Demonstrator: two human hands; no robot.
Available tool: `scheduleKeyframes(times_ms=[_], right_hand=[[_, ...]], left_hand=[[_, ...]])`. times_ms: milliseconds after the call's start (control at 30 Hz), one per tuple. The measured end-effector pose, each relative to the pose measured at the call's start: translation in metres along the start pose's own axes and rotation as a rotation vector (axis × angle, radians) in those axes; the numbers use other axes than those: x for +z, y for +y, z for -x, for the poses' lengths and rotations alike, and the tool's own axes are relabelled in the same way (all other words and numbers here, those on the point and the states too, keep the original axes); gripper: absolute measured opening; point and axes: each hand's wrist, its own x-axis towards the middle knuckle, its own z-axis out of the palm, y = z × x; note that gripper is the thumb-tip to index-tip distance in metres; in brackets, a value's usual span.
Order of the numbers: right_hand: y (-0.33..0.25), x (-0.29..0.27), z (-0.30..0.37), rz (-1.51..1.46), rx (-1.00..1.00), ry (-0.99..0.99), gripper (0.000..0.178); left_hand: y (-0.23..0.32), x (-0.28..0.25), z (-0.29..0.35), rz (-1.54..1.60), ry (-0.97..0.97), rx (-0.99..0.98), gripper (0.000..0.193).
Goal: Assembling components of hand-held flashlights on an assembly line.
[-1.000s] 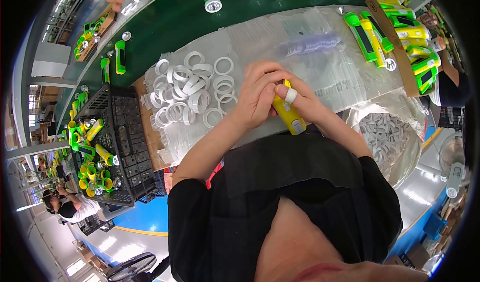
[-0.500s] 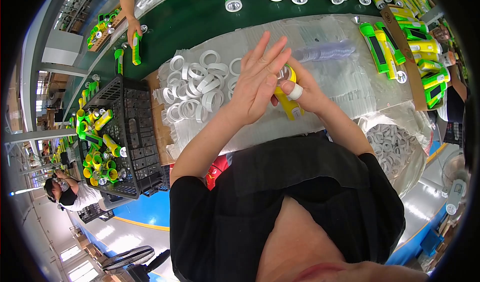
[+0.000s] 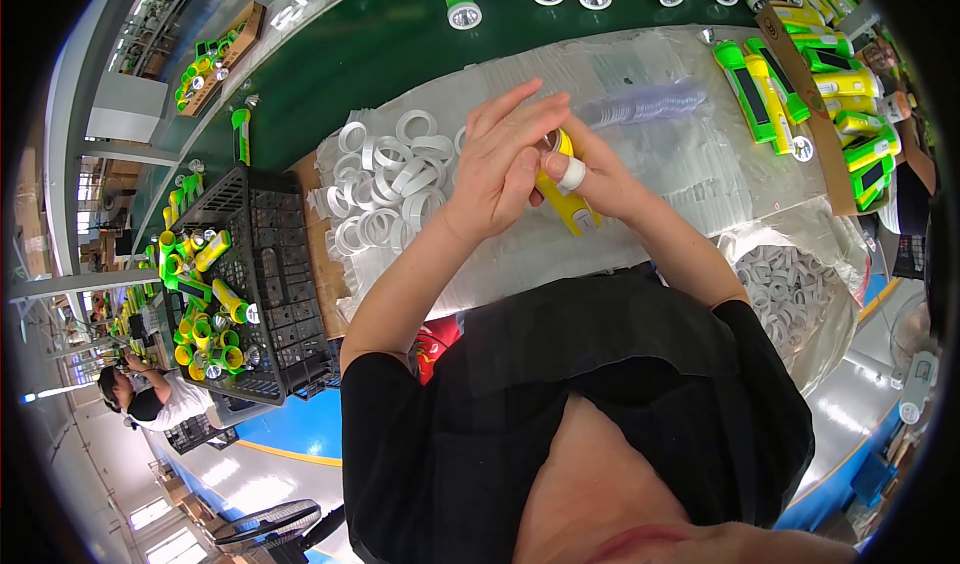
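Note:
My right hand [image 3: 600, 179] grips a yellow flashlight [image 3: 565, 204] by its body, a white-taped finger across it. My left hand [image 3: 500, 169] lies over the flashlight's head end with its fingers stretched out and touching it. Both hands hover above a clear plastic sheet [image 3: 690, 174] on the green table [image 3: 380, 44]. A heap of white rings [image 3: 390, 179] lies just left of my left hand. A stack of clear round lenses [image 3: 645, 104] lies behind my right hand.
A black crate [image 3: 265, 284] at the left holds several green and yellow flashlights. More flashlights lie in a cardboard tray [image 3: 820, 74] at the right and along the table's far edge. A bag of white rings [image 3: 790, 284] sits at my right. Another person [image 3: 150, 394] works at lower left.
My hands have stayed over the flashlight while my left fingers shifted across its head end. The other person's arm reaching at the table's far left is gone from view.

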Motion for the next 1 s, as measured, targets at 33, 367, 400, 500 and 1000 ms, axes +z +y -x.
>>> scheduleKeyframes(times_ms=[33, 367, 400, 500, 1000], right_hand=[[0.001, -0.001, 0.001, 0.001, -0.002, 0.001, 0.041], [0.015, 0.001, 0.009, 0.023, 0.02, 0.002, 0.043], [0.015, 0.001, 0.009, 0.028, -0.013, 0.0, 0.044], [0.007, -0.004, 0.005, 0.125, -0.108, 0.023, 0.048], [-0.003, -0.013, 0.017, 0.85, -0.213, 0.157, 0.074]], left_hand=[[0.0, 0.0, -0.001, 0.0, -0.001, 0.002, 0.04], [-0.003, 0.005, 0.007, -0.014, -0.031, 0.09, 0.031], [-0.002, 0.004, 0.004, 0.02, -0.017, 0.09, 0.031], [0.01, 0.008, -0.003, 0.165, 0.021, -0.106, 0.034], [0.029, -0.008, 0.004, 0.176, 0.1, -0.408, 0.036]])
